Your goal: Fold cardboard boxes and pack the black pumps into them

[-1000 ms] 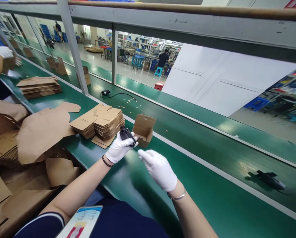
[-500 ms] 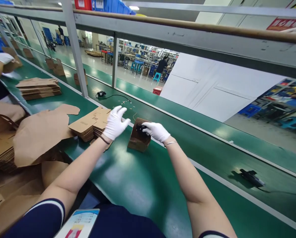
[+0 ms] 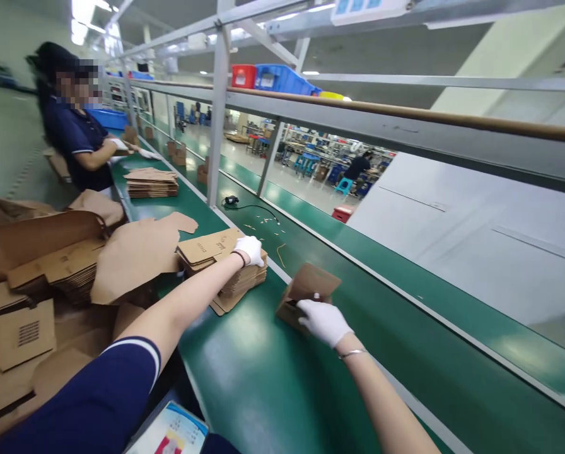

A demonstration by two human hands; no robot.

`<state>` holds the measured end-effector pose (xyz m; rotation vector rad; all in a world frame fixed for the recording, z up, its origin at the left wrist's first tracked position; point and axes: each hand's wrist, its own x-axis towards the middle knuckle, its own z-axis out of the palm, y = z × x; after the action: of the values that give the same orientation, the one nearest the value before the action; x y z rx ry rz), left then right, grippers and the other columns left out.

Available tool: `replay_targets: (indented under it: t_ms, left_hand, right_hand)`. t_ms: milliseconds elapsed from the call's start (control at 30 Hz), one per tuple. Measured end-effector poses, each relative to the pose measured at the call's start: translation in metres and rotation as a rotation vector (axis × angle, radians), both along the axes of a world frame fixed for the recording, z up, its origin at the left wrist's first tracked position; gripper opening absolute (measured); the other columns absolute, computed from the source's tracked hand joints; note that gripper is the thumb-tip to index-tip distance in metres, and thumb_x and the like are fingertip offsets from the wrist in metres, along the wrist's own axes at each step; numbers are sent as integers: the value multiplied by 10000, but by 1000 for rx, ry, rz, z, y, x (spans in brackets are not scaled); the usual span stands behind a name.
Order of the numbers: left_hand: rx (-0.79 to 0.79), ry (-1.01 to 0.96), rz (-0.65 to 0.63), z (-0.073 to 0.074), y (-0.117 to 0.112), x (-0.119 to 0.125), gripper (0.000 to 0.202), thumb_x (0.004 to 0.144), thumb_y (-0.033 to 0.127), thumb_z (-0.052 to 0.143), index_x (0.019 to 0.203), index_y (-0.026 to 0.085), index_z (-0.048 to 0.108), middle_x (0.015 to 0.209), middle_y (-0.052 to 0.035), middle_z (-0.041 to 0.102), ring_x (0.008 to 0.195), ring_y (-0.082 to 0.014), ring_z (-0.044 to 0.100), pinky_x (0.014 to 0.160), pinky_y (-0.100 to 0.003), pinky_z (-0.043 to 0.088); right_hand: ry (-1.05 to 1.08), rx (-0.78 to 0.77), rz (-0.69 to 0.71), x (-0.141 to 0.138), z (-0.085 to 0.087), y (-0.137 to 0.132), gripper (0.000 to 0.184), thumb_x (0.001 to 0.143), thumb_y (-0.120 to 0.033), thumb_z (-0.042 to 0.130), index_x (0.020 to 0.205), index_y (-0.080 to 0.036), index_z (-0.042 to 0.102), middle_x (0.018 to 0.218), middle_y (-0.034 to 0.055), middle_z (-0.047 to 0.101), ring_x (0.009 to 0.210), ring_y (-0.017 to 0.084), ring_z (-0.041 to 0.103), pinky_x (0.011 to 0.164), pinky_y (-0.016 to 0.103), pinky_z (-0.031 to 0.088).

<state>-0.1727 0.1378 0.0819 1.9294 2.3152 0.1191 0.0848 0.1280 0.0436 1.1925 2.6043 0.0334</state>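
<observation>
My left hand [image 3: 250, 248], in a white glove, rests on top of a stack of flat brown cartons [image 3: 221, 268] on the green conveyor belt [image 3: 273, 378], its fingers curled down over the top sheet. My right hand [image 3: 324, 321], also gloved, presses on a small open cardboard box [image 3: 307, 292] that stands to the right of the stack. The fingers are bent over the box's near edge. What lies inside the box is hidden.
Loose brown cardboard and flattened cartons [image 3: 50, 277] pile up at the left. A co-worker [image 3: 77, 135] in dark blue handles boxes farther up the belt beside another carton stack [image 3: 151, 183]. A black device with a cable [image 3: 231, 201] lies beyond. A metal frame post [image 3: 219, 120] stands behind the stack.
My left hand has come down onto the carton stack. My right hand stays at the small box, whose flap now stands up. The view has lifted and swung left, showing the co-worker.
</observation>
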Motion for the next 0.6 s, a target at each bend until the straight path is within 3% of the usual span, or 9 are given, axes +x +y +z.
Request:
replay_targets:
  t_ms: [100, 200, 333, 400, 533, 600]
  left_hand:
    - [61, -5, -17, 21, -6, -1, 500, 650, 404, 711, 1053, 113, 661, 1113, -177, 654, 1053, -325, 611, 897, -414, 476]
    - [161, -33, -39, 53, -25, 3, 528, 695, 454, 668, 1103, 120, 631, 1149, -170, 627, 1078, -325, 589, 899, -424, 465]
    - [363, -84, -149, 86, -53, 21, 548, 729, 536, 614, 1126, 159, 608, 1141, -138, 626, 1048, -317, 586, 839, -423, 470]
    - [419, -93, -233, 85, -54, 26, 476, 743, 455, 625, 1102, 142, 624, 1133, -156, 626, 999, -313, 600, 774, -419, 476]
    - [284, -64, -196, 53, -39, 17, 479, 676, 371, 733, 1071, 118, 635, 1145, -176, 625, 1030, -331, 590, 785, -444, 471]
    - [269, -92, -172, 41, -36, 12, 517, 666, 419, 749, 1070, 120, 631, 1134, -178, 632, 1033, -336, 592, 794, -456, 471]
  right_hand:
    - [-35, 59, -153, 26, 5, 37, 250, 878, -192, 460, 1061, -205, 630, 1021, 120, 717, 909, 250, 694, 731, 321, 496]
    - [-20, 74, -308, 54, 6, 70, 263, 869, -164, 423, 1021, -172, 637, 999, 152, 715, 856, 265, 703, 707, 341, 508]
    - [271, 333, -334, 55, -3, 78, 420, 878, -313, 411, 1173, -74, 591, 1066, 245, 673, 980, 366, 668, 765, 449, 528]
    - [455, 395, -307, 34, -6, 67, 620, 886, -451, 369, 1273, 11, 518, 1124, 306, 634, 1045, 418, 633, 807, 509, 526]
    - [694, 384, -39, -11, 1, 27, 859, 837, -637, 325, 1358, 32, 458, 1308, 309, 530, 1228, 443, 512, 1015, 568, 420]
    - [770, 312, -4, -23, 9, 8, 932, 797, -712, 338, 1361, 19, 466, 1336, 298, 511, 1257, 453, 480, 1051, 586, 381]
